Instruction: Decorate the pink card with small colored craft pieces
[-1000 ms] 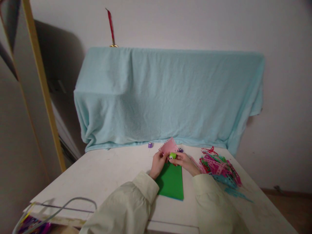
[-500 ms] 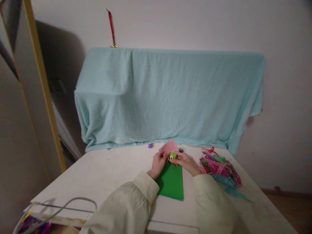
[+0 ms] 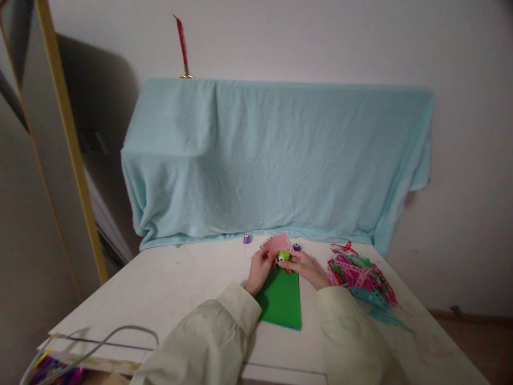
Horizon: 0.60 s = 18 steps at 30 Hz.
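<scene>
My left hand [image 3: 259,269] pinches the near left part of a pink sheet of paper [image 3: 278,242], whose edges carry a row of small punched holes. My right hand [image 3: 306,269] is closed around a small green craft punch [image 3: 284,255], set against the near edge of the pink sheet. The fingertips partly hide where paper and punch meet. Below both hands lies a stack of coloured paper with a green sheet [image 3: 281,300] on top. Something small and red [image 3: 287,270] shows just under the green punch.
Two purple punches stand on the white table [image 3: 192,289], one purple punch [image 3: 246,239] to the left and a darker punch [image 3: 297,247] behind my right hand. Punched paper strips [image 3: 363,275] are heaped at right. A blue cloth [image 3: 280,160] hangs behind; a grey cable [image 3: 120,327] curves at front left.
The pink sheet has tipped slightly lower and flatter. My hands and the green punch stay almost in place, and the whole view has shifted very slightly.
</scene>
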Available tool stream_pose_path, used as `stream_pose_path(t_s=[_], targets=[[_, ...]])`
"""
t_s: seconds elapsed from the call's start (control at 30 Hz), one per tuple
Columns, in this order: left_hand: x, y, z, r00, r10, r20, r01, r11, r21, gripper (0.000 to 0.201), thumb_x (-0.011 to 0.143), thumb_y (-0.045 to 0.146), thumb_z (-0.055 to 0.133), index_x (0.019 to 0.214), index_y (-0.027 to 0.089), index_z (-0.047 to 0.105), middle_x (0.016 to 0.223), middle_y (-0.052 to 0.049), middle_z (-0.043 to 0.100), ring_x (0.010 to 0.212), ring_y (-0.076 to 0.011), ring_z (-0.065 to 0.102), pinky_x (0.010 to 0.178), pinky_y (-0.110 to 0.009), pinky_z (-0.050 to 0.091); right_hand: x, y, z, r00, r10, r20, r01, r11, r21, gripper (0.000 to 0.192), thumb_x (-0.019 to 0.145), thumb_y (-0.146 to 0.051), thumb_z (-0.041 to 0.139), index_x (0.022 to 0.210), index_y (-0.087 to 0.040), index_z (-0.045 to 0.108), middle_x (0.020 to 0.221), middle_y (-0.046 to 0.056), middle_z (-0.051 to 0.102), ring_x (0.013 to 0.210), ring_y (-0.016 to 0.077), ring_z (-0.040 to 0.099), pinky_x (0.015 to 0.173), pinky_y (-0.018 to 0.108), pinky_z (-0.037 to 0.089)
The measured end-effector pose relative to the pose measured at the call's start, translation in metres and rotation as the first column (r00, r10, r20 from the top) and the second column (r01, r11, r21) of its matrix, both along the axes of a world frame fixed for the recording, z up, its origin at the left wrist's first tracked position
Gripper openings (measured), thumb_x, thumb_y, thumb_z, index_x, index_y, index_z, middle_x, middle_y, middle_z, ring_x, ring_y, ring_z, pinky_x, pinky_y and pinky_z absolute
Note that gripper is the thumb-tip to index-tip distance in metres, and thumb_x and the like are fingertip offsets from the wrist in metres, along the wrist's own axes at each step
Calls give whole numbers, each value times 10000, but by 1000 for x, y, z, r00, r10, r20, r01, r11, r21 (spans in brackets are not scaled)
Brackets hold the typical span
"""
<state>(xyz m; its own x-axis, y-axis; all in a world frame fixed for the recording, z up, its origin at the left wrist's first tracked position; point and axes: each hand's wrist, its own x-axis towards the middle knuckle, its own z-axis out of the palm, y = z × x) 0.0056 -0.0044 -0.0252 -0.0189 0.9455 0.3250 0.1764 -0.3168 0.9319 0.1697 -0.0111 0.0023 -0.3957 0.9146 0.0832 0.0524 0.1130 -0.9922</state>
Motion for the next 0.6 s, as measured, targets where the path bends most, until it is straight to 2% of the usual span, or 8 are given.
stream_pose_path(t_s=[0.37, 0.6], targets=[[0, 1, -2, 1000, -10, 1, 10, 1000, 6, 412, 791, 516, 522, 649, 135, 588, 503, 5, 561, 477, -114, 498, 483, -214, 347, 0, 0, 0, 1000, -5, 9, 5, 1000, -3, 546, 624, -420, 748, 1090, -159, 636, 849, 41, 658, 655, 128, 549, 547, 225, 397], [0, 1, -1, 1000, -16, 11, 16, 1000, -14, 427, 781, 527, 520, 632, 132, 588, 492, 4, 562, 471, -122, 509, 474, -219, 360, -2, -5, 9, 999, -14, 40, 14, 1000, 2, 536, 616, -447, 743, 1059, -158, 653, 800, 29, 649, 606, 111, 523, 531, 219, 381]])
